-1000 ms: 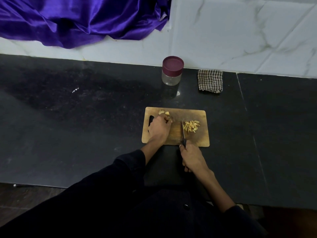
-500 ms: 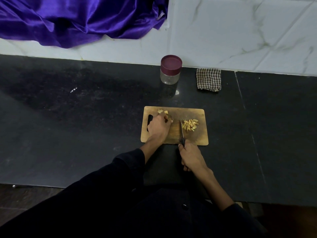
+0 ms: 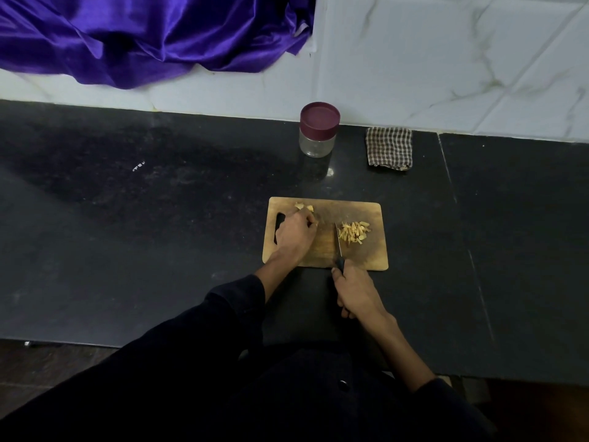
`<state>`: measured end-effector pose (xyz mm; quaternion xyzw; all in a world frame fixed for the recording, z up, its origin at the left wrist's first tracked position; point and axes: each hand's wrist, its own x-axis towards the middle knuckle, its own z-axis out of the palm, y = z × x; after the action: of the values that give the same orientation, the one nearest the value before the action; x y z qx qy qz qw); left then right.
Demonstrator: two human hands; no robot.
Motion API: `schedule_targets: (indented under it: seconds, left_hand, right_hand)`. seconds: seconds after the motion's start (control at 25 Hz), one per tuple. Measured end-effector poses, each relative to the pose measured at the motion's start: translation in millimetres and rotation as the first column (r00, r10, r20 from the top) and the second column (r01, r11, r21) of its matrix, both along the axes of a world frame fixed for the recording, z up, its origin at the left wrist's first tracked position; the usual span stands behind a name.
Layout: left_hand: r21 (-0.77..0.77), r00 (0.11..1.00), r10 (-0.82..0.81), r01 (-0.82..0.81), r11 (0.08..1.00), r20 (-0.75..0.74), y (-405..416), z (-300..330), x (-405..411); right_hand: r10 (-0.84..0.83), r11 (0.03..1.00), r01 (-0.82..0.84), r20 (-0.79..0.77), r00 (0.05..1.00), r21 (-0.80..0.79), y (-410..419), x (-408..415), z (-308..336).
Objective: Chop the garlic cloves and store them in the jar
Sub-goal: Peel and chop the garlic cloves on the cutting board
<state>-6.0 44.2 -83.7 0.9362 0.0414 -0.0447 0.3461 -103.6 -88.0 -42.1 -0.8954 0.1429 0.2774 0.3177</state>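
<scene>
A small wooden cutting board [image 3: 366, 260] lies on the black counter. A pile of chopped garlic pieces [image 3: 354, 232] sits on its right half. A couple of whole garlic cloves [image 3: 303, 206] lie at its top left corner. My left hand [image 3: 294, 234] rests on the board's left half with fingers curled; a clove seems pinched at its fingertips. My right hand [image 3: 357, 293] grips the dark handle of a knife [image 3: 338, 242], whose blade lies on the board just left of the chopped pile. A clear jar with a maroon lid [image 3: 318, 129] stands closed behind the board.
A folded checked cloth [image 3: 389, 148] lies right of the jar by the white marble wall. Purple satin fabric [image 3: 143, 36] drapes over the ledge at the back left. The counter's front edge runs just before my body.
Both hands have stayed nearly in place on the board; the knife blade remains beside the chopped pile. The view shifted slightly.
</scene>
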Motion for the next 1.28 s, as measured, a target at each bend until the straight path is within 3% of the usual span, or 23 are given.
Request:
schedule_targets:
  seconds: [0.44, 0.64, 0.72, 0.92, 1.16, 1.28]
  left_hand:
    - [-0.002, 0.992, -0.123, 0.123, 0.992, 0.010, 2, 5, -3]
    - [-0.133, 0.990, -0.121, 0.129, 0.983, 0.070, 10, 9, -12]
    - [-0.195, 0.996, -0.085, 0.091, 0.977, 0.037, 16, 10, -14]
    - [-0.196, 0.971, -0.237, 0.225, 0.954, -0.035, 11, 11, -17]
    - [-0.112, 0.991, -0.131, 0.130, 0.985, -0.004, 1, 8, -17]
    - [-0.123, 0.995, 0.047, -0.036, 0.992, 0.089, 9, 12, -14]
  right_hand:
    - [-0.011, 1.000, 0.011, -0.005, 1.000, 0.022, 0, -1, 3]
    - [-0.025, 0.999, 0.026, -0.017, 1.000, 0.040, -1, -3, 4]
    - [-0.028, 0.999, 0.029, -0.018, 0.999, 0.041, -3, -3, 5]
    - [0.003, 1.000, -0.003, -0.014, 1.000, 0.014, 1, -3, 6]
    - [-0.004, 1.000, 0.004, 0.003, 1.000, 0.018, -1, -3, 5]
    - [-0.013, 1.000, 0.013, 0.013, 1.000, 0.026, -2, -4, 3]
